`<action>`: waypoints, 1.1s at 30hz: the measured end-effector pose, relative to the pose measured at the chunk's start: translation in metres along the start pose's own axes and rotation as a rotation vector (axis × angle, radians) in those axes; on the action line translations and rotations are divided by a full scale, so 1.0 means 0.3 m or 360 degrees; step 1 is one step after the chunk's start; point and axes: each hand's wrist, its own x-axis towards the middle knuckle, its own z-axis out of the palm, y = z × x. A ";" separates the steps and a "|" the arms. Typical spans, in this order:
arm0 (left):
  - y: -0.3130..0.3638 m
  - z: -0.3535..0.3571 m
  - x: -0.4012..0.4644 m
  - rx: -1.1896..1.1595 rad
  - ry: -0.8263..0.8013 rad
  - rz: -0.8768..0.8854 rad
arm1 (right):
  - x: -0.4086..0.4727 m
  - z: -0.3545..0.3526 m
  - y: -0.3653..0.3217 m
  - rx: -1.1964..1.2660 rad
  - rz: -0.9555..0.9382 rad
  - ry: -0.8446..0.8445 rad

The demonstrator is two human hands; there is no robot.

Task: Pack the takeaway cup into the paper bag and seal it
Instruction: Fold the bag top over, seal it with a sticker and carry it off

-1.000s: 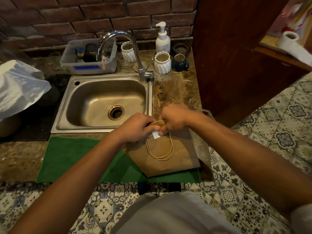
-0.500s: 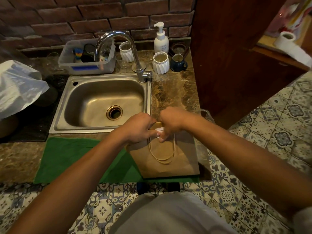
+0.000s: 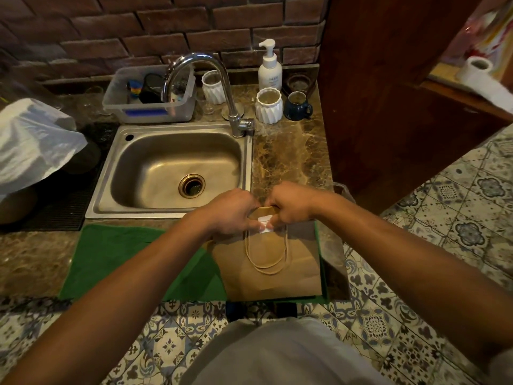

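A brown paper bag [image 3: 294, 273] stands on a green mat [image 3: 119, 259] at the counter's front edge, its twine handles [image 3: 268, 257] hanging down the near face. Its top is folded over. My left hand [image 3: 231, 212] and my right hand [image 3: 291, 204] both pinch that folded top from either side. Between my fingertips a small white sticker [image 3: 265, 224] lies over the fold. The takeaway cup is not visible; the bag hides whatever is inside.
A steel sink [image 3: 172, 173] with a curved tap [image 3: 219, 93] lies just behind the bag. White ribbed cups [image 3: 268, 107], a blue mug [image 3: 298, 108], a pump bottle [image 3: 269, 68] and a plastic tub [image 3: 150, 101] line the back wall. A wooden panel [image 3: 388, 93] rises on the right.
Both hands stay on the folded top of the bag, pressing on the white sticker. The bag has shifted slightly and now sits squarer to the counter edge.
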 end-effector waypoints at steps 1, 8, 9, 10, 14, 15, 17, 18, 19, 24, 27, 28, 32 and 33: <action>-0.001 0.005 0.002 -0.0026 -0.0007 -0.0023 | 0.001 0.004 0.002 -0.0034 -0.0005 0.0024; -0.038 0.005 0.007 -0.0092 -0.0081 -0.0089 | -0.003 0.018 0.013 0.0077 -0.0076 0.0103; -0.039 0.001 0.005 -0.0106 -0.0093 -0.0089 | -0.002 0.020 0.013 0.0061 -0.0102 0.0124; -0.038 -0.003 0.003 -0.0131 -0.0099 -0.0083 | -0.002 0.023 0.015 0.0023 -0.0123 0.0159; -0.037 -0.021 -0.013 -0.0314 -0.0021 0.0071 | -0.011 0.021 0.018 -0.0063 -0.0131 0.0264; -0.041 -0.024 -0.017 -0.0313 0.0023 0.0113 | -0.014 0.022 0.017 -0.0065 -0.0129 0.0293; -0.051 -0.026 -0.023 -0.0282 0.0059 0.0133 | -0.014 0.025 0.020 -0.0062 -0.0123 0.0318; -0.055 -0.026 -0.025 -0.0273 0.0055 0.0131 | -0.012 0.027 0.023 -0.0071 -0.0119 0.0302; -0.059 -0.025 -0.026 -0.0268 0.0052 0.0128 | -0.010 0.031 0.025 -0.0097 -0.0114 0.0283; -0.055 -0.028 -0.029 -0.0242 0.0055 0.0128 | -0.014 0.037 0.037 -0.0208 -0.0103 0.0315; -0.049 -0.021 -0.022 -0.0164 0.0049 0.0109 | -0.009 0.045 0.035 -0.0143 -0.0053 0.0261; -0.045 -0.020 -0.018 -0.0140 0.0050 0.0094 | -0.006 0.045 0.029 -0.0122 -0.0019 0.0224; -0.015 -0.026 0.004 0.0012 0.0088 0.0106 | 0.013 0.046 0.012 -0.0014 0.0045 0.0204; -0.015 -0.027 0.006 0.0008 0.0091 0.0108 | 0.016 0.045 0.009 0.0013 0.0058 0.0191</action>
